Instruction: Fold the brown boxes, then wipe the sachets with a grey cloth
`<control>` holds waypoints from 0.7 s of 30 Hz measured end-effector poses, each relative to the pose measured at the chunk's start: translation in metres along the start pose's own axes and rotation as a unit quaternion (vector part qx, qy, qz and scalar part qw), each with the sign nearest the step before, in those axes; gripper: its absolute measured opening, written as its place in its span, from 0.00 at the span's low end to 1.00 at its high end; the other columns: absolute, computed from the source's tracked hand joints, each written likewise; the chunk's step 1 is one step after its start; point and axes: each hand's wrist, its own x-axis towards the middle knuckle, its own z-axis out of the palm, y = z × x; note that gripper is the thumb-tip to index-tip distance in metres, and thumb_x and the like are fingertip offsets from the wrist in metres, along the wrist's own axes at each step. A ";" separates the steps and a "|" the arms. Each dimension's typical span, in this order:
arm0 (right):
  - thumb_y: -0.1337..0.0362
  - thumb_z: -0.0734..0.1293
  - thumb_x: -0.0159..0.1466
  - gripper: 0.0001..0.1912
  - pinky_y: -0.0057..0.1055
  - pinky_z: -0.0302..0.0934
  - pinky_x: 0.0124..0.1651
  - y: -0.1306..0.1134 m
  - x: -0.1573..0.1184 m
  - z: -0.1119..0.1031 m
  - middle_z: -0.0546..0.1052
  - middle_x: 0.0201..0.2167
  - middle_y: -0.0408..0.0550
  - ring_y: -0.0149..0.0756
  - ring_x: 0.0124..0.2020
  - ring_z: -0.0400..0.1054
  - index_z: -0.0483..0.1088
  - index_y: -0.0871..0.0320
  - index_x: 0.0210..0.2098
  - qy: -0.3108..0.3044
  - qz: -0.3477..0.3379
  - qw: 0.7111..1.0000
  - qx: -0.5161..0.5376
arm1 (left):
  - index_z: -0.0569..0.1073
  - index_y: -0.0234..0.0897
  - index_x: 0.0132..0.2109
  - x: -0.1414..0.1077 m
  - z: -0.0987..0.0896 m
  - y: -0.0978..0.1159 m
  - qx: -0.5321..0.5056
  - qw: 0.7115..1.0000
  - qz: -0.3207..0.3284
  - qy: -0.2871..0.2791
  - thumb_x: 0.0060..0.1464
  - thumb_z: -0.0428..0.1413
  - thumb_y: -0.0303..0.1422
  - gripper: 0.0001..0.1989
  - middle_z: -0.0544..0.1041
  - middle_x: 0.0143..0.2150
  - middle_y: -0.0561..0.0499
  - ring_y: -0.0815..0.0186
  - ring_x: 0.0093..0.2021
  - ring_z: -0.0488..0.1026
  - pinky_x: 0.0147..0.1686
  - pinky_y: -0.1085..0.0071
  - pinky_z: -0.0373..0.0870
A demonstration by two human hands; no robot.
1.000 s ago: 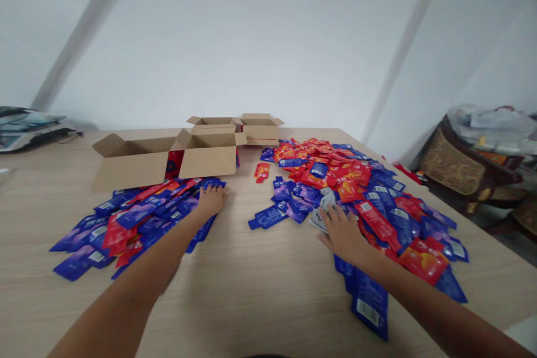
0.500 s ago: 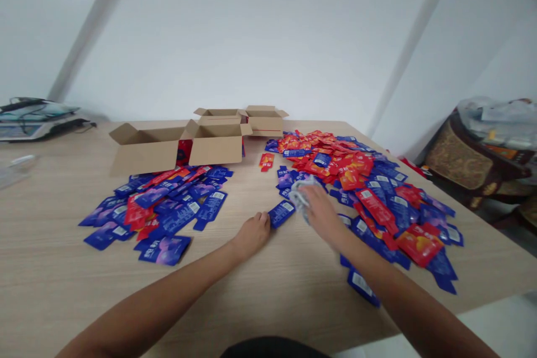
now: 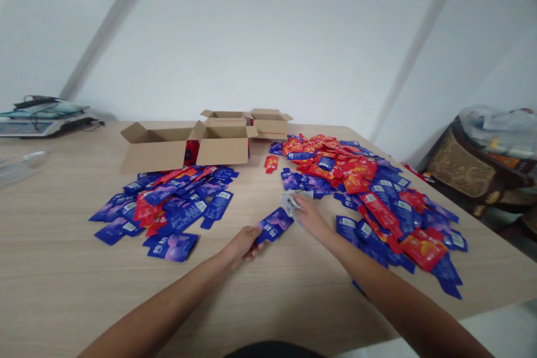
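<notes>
Between thumb and fingers, my left hand grips one end of a blue packet printed with purple fruit, tilted over the middle of the table. My right hand is closed on a crumpled grey-white cloth, which meets the packet's far end. Left of my hands lies a pile of blue and red packets. A larger pile of red and blue packets spreads over the right side. One red packet lies apart near the boxes.
Several open cardboard boxes stand at the back of the wooden table. Flat items with a cable lie at the far left, near clear plastic. A brown patterned bag stands beyond the right edge.
The blue packet has been turned from its barcode side to its fruit-printed side and lifted at my left hand. My right hand has shifted slightly with the cloth. The view has moved a little.
</notes>
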 end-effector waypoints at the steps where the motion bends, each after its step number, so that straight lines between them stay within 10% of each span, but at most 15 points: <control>1: 0.77 0.56 0.55 0.31 0.34 0.51 0.59 -0.013 -0.006 0.012 0.66 0.58 0.46 0.37 0.58 0.56 0.63 0.56 0.58 -0.011 -0.055 0.998 0.034 | 0.68 0.34 0.34 0.000 0.000 -0.001 -0.043 0.999 -0.012 -0.016 0.54 0.44 0.51 0.23 0.62 0.19 0.58 0.76 0.13 0.53 0.13 0.78 0.46; 7: 0.81 0.57 0.48 0.41 0.42 0.45 0.62 -0.006 -0.015 0.048 0.59 0.63 0.50 0.39 0.62 0.50 0.58 0.57 0.61 -0.056 -0.052 0.996 0.038 | 0.68 0.33 0.34 -0.012 -0.016 0.000 -0.083 0.996 -0.045 -0.002 0.50 0.50 0.51 0.22 0.59 0.17 0.61 0.77 0.12 0.49 0.11 0.79 0.40; 16: 0.60 0.65 0.57 0.23 0.40 0.53 0.57 0.061 -0.008 -0.059 0.70 0.55 0.50 0.46 0.55 0.63 0.69 0.54 0.52 -0.233 0.020 0.972 -0.007 | 0.66 0.33 0.36 -0.063 -0.096 0.023 -0.203 0.961 0.090 0.162 0.56 0.46 0.51 0.23 0.60 0.19 0.59 0.77 0.14 0.52 0.13 0.79 0.43; 21: 0.57 0.60 0.63 0.23 0.38 0.55 0.54 0.068 0.013 -0.063 0.70 0.54 0.53 0.45 0.53 0.62 0.65 0.56 0.56 -0.087 0.084 0.988 -0.097 | 0.67 0.33 0.39 -0.047 -0.079 0.002 -0.181 0.981 -0.026 0.067 0.51 0.40 0.62 0.34 0.63 0.18 0.58 0.74 0.13 0.53 0.12 0.78 0.46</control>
